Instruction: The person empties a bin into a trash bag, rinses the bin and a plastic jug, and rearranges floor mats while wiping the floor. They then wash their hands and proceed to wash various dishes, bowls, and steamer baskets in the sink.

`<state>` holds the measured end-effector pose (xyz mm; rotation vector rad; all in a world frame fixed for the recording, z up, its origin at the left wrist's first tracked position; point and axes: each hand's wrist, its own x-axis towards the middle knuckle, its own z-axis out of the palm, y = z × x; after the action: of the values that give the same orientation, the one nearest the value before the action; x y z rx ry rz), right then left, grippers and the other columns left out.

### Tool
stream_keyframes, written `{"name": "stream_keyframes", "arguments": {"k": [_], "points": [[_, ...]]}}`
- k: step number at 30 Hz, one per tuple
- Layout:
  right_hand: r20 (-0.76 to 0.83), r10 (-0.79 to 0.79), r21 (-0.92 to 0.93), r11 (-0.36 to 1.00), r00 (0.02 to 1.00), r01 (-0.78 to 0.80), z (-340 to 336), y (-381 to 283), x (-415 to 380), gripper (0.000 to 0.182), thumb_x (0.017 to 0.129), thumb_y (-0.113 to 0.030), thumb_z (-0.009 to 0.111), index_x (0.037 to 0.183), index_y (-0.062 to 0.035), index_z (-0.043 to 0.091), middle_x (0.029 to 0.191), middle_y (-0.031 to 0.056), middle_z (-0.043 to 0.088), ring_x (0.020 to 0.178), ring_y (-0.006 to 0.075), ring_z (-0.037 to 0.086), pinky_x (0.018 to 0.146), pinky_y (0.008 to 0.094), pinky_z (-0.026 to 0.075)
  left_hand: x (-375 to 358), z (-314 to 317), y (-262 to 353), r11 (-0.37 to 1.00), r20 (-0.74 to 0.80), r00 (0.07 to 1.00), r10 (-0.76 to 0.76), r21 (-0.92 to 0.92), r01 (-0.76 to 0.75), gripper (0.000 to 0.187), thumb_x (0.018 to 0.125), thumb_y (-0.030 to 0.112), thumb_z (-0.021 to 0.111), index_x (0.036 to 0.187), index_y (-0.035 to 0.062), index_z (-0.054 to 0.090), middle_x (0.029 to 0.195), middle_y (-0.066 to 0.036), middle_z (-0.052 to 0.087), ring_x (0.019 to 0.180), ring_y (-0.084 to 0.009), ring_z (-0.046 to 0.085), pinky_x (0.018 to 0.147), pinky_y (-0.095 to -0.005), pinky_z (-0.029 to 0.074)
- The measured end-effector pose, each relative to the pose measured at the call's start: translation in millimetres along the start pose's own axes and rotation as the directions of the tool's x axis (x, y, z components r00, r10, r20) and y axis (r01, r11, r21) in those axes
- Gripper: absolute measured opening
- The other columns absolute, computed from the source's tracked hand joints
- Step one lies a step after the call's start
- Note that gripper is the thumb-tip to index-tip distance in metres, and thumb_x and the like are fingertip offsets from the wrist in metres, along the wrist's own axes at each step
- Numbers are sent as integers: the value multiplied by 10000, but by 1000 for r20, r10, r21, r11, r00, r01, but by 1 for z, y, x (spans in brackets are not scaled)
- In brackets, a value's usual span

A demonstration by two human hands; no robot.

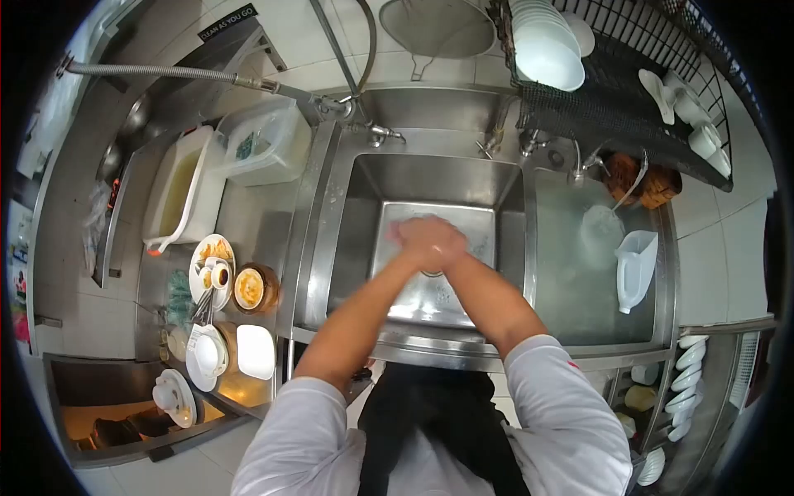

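Observation:
My left hand (411, 232) and my right hand (445, 243) are pressed together above the middle sink basin (442, 178). They overlap, and their fingers are blurred or hidden, so how they are bent does not show. No tool or dish is visible between them. The skin looks wet. Below them is the bare steel bottom of the basin, with its drain partly hidden behind my wrists. A tap (385, 135) stands at the basin's back left corner.
On the left counter sit a plate with food scraps (212, 248), stacked dishes (206, 355), a white tub (178, 194) and a plastic container (265, 145). Cloudy water fills the right basin (579, 281), with a white scoop (636, 269). Bowls (547, 50) rest on the black rack (612, 107).

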<state>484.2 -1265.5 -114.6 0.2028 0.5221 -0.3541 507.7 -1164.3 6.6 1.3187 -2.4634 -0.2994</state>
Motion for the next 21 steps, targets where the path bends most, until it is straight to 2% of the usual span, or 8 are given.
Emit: {"name": "stream_keyframes", "arguments": {"k": [3,8,10,11,14,15,18,21], "points": [[-19,-20,-79,997,1000,19,7,6,2,316,925,-345,471,1008,-52,557,818,15,537,755,162,563,671,357,495,4,-14,-60,995,237,969,-68,-59,84,231,808,282,506,751,113,651,753,-112,628,753,-347,575,732,-406,413],[-34,2,-160,987,999,-7,3,-2,7,388,950,-379,431,1104,-36,528,964,56,544,887,185,560,762,357,483,-10,-9,-13,945,-359,931,-63,-321,-60,249,835,248,497,919,74,654,1013,-131,607,1034,-350,533,940,-447,375],[-13,19,-229,973,1000,-22,3,5,4,418,960,-392,415,1142,-30,516,1022,73,548,940,195,558,798,357,478,-10,37,-46,900,-580,726,-370,-416,127,295,867,259,500,1042,70,643,1216,-174,530,1201,-382,437,1066,-448,293],[19,34,-272,962,999,-28,5,7,2,433,965,-398,407,1162,-27,510,1052,81,549,966,199,558,817,357,475,-8,63,-41,706,-485,583,-652,-668,234,449,907,326,495,1295,101,520,1455,-197,284,1374,-370,215,1131,-446,175],[193,62,-426,904,979,27,28,31,-1,480,979,-418,383,1219,-17,493,1139,105,554,1045,213,556,871,357,468,-6,23,-13,169,-106,178,-978,-907,387,582,907,384,518,1379,60,414,1484,-212,270,1397,-342,190,1121,-447,205],[255,46,-480,873,966,85,34,49,-4,496,984,-425,375,1238,-14,487,1168,114,555,1071,218,555,890,357,465,0,26,-41,-101,75,-108,-991,-962,252,551,910,426,512,1305,43,500,1400,-226,403,1321,-331,357,1054,-417,320],[212,-277,-516,783,937,348,58,97,-10,539,997,-443,347,1282,-3,471,1213,126,563,1115,221,555,914,348,466,-44,-6,-94,-313,309,-61,-949,-900,303,482,905,433,511,1131,18,608,1208,-208,581,1123,-312,559,899,-399,447],[104,-677,-438,626,729,645,106,136,-12,544,999,-459,350,1231,8,505,1141,129,592,1039,204,586,862,313,485,-52,-35,-125,387,-191,362,-912,-691,611,384,901,390,537,937,22,641,895,-171,656,805,-334,619,676,-439,462]]}}
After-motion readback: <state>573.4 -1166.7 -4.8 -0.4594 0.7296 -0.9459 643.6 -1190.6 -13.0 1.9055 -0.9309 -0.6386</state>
